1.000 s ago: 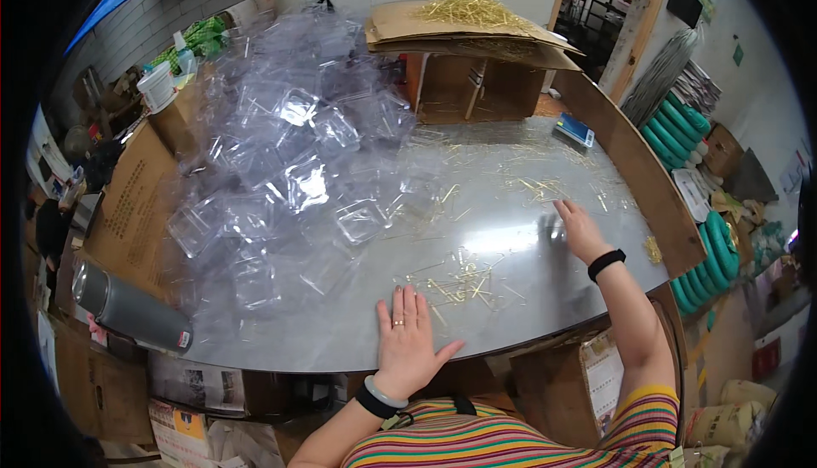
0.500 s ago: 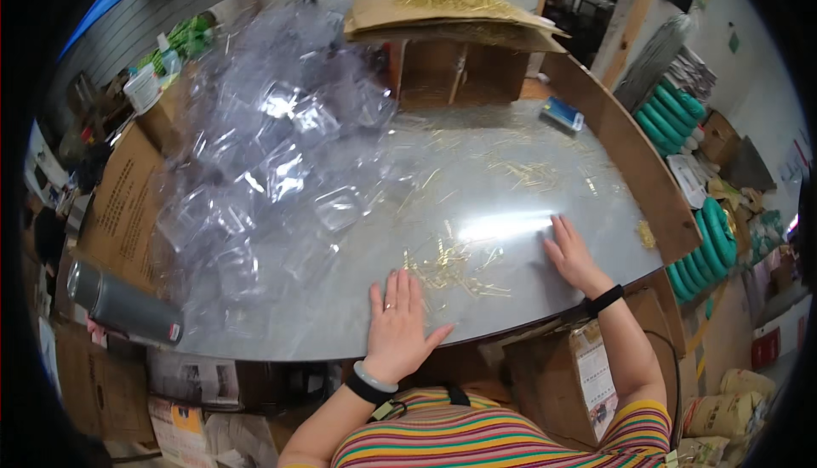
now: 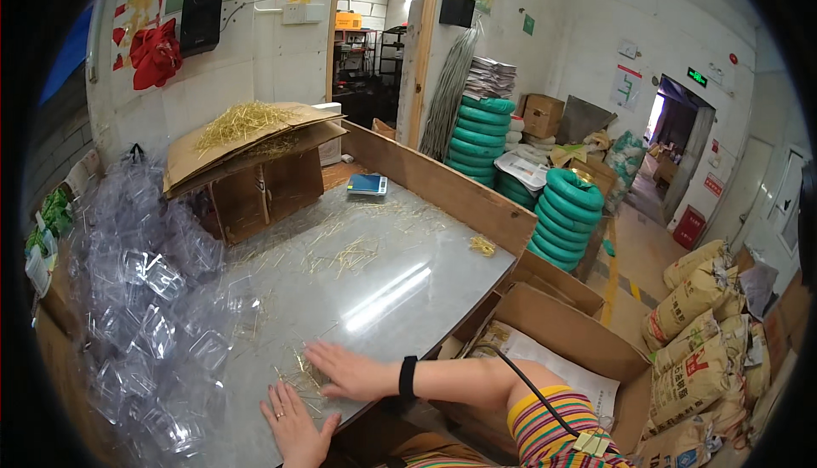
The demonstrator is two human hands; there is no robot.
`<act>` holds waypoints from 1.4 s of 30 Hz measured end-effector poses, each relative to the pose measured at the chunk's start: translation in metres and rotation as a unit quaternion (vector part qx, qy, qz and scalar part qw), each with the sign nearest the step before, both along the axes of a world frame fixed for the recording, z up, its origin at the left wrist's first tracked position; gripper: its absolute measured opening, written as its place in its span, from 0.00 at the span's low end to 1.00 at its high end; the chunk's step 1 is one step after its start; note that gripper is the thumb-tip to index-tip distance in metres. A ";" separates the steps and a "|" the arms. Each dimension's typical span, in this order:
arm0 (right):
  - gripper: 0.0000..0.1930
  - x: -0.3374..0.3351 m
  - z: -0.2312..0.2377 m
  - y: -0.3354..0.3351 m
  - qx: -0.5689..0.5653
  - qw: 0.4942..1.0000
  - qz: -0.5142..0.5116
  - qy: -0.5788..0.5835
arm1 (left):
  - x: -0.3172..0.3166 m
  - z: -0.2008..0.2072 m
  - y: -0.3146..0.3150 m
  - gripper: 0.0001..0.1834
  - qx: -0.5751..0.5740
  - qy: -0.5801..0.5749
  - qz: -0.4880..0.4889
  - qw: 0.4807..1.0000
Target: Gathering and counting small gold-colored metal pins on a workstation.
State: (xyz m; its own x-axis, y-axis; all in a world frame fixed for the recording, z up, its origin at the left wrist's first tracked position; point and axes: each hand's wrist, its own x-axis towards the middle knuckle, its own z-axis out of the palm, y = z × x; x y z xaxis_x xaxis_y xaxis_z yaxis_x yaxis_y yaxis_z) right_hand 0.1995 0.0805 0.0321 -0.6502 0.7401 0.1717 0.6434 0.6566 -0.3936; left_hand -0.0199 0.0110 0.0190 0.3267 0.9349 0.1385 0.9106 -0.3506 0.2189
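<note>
My left hand [image 3: 295,424], a ring on one finger, lies flat with its fingers apart at the near edge of the grey metal table [image 3: 374,255]. Just beyond and to its right, my right hand [image 3: 347,372] rests low on the same surface, fingers stretched out to the left. A small heap of thin gold strips [image 3: 298,376] lies between the two hands, partly hidden by the right one. Neither hand grips anything that I can see. More loose gold strips [image 3: 353,255] are scattered farther up the table.
Clear plastic boxes [image 3: 145,323] pile up on the left. A cardboard stand [image 3: 272,191] holds gold strips [image 3: 242,123] at the back, near a blue-topped scale [image 3: 368,185]. A board [image 3: 442,180] edges the table; an open carton [image 3: 562,332] stands right, with filled sacks [image 3: 698,323] beyond.
The view has swung to the right. My right hand has come left across the table to the gold strips beside my left hand, which stays flat.
</note>
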 end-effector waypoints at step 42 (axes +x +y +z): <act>0.35 -0.001 0.064 -0.027 0.022 0.988 -0.076 -0.132 | -0.002 -0.001 -0.002 0.46 0.076 -0.053 0.013 0.996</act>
